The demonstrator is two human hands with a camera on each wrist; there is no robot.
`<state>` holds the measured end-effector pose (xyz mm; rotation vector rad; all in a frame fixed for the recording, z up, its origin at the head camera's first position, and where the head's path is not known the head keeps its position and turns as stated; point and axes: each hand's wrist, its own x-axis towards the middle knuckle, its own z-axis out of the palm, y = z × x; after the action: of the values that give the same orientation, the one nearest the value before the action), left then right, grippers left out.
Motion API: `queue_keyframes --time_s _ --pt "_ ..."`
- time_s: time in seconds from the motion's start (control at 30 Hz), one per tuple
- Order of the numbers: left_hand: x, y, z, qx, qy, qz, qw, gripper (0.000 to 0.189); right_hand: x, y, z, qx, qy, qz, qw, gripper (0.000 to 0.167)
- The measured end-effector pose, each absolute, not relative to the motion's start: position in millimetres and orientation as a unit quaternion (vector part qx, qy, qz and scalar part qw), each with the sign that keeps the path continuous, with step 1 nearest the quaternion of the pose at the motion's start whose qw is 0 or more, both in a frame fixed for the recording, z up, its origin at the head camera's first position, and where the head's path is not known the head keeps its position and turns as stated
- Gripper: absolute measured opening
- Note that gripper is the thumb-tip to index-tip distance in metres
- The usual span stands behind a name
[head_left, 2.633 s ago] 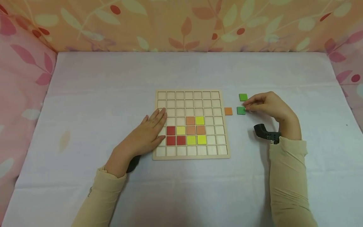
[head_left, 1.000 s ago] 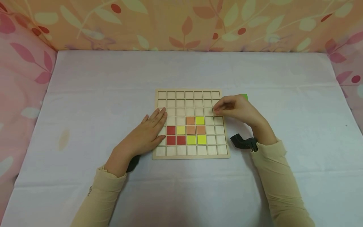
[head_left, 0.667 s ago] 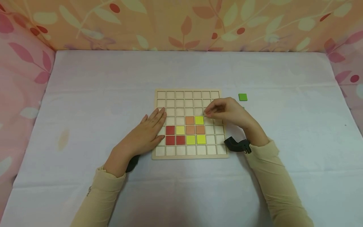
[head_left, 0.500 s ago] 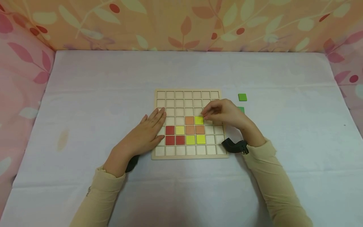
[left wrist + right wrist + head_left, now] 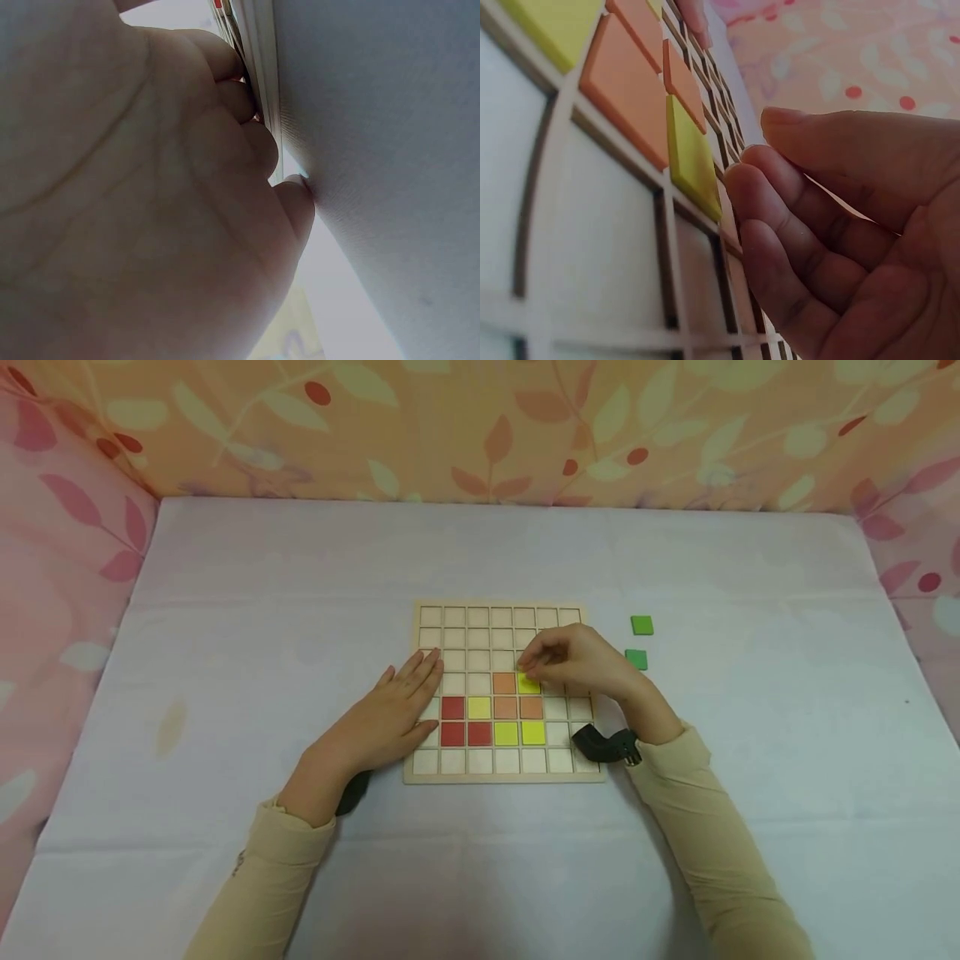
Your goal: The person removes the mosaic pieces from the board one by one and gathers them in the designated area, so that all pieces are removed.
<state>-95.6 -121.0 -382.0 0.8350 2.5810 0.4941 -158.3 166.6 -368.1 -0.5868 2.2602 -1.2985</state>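
A square wooden grid board (image 5: 502, 778) lies flat on the table, with red (image 5: 453, 707), orange (image 5: 505, 683) and yellow tiles (image 5: 506, 733) in some of its cells. My left hand (image 5: 386, 718) rests on the board's left edge, fingers straight and close together. Over the board, my right hand (image 5: 577, 662) has its fingertips drawn together in a pinch just above the upper yellow tile (image 5: 690, 161). It seems to pinch a small square tile, almost wholly hidden by the fingers; its colour I cannot tell.
Two loose green tiles, one upper (image 5: 642, 625) and one lower (image 5: 636, 660), lie right of the board on the white tablecloth (image 5: 480, 877). Patterned fabric (image 5: 420, 435) rises behind the table and on both sides. A black wrist camera (image 5: 596, 745) overhangs the board's lower right.
My right hand has moved left from the loose green tiles to over the board. The orange tile beside the board's right edge no longer shows. My left hand has stayed put.
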Motion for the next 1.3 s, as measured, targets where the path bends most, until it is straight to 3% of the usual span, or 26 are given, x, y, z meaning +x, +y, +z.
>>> queue_keyframes --time_s 1.3 --pt "-94 -121 -381 0.293 0.919 0.178 0.192 0.072 -156 151 -378 -0.270 0.835 -0.428 0.214 0.014"
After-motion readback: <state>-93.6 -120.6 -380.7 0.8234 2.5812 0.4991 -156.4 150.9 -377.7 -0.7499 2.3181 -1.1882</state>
